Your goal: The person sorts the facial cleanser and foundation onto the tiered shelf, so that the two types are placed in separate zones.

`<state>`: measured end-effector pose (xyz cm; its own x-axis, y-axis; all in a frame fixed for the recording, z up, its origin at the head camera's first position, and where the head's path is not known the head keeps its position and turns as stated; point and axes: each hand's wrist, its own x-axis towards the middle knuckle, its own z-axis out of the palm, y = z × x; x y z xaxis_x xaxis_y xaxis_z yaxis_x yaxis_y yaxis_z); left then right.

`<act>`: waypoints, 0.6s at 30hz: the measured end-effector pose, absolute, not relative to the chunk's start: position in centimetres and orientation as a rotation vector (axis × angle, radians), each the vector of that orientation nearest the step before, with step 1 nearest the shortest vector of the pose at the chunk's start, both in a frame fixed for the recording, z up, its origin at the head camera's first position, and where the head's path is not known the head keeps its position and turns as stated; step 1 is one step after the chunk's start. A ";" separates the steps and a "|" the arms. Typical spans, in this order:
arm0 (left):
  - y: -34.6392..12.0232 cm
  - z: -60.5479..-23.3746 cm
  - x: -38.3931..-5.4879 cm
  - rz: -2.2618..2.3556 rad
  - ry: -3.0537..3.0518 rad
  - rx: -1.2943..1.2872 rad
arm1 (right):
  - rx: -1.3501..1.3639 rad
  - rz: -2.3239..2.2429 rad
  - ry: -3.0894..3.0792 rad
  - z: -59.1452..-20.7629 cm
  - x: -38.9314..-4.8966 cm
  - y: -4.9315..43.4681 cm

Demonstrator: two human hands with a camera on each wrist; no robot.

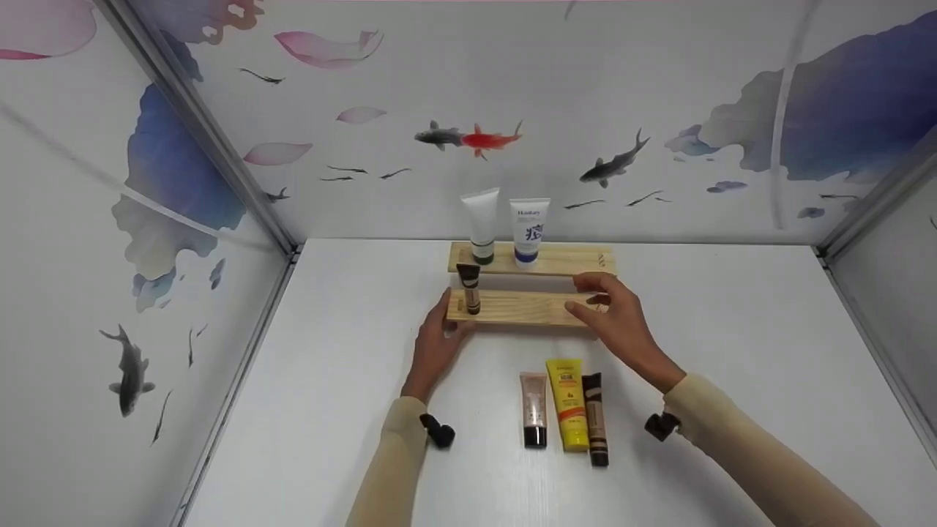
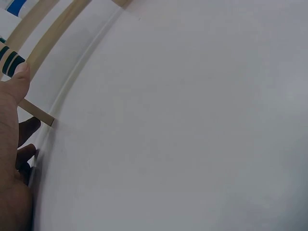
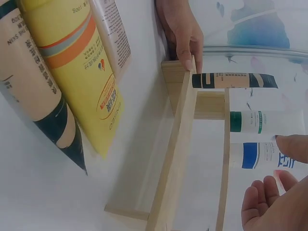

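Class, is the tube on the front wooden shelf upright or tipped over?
Upright: the tube stands on its cap on the front shelf, its flat end pointing up.

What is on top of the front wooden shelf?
One beige-and-dark squeeze tube stands at the left end of the front wooden shelf. In the head view, the right hand hides part of the shelf's right end.

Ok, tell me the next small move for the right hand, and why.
Probably move the right hand to the pinkish black-capped squeeze tube. That hand seems to hold nothing, the left hand grips the left end of the wooden rack, and the front shelf has bare wood beside its single dark-and-beige squeeze tube, while the pinkish one lies on the table.
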<state>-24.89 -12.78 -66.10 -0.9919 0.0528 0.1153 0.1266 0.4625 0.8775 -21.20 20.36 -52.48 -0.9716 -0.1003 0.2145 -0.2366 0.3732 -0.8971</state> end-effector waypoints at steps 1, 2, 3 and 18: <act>-12.8 -66.1 -24.9 -1.586 -2.625 -0.162 | 0.303 1.664 -2.498 -52.5 -20.9 20.5; -12.8 -66.0 -24.8 -1.589 -2.623 -0.163 | 0.298 1.667 -2.496 -52.6 -20.6 20.7; -12.8 -66.0 -24.8 -1.589 -2.624 -0.163 | 0.291 1.664 -2.499 -52.6 -20.3 20.8; -12.8 -66.0 -25.0 -1.558 -2.644 -0.171 | 0.195 1.606 -2.581 -56.0 -16.4 22.5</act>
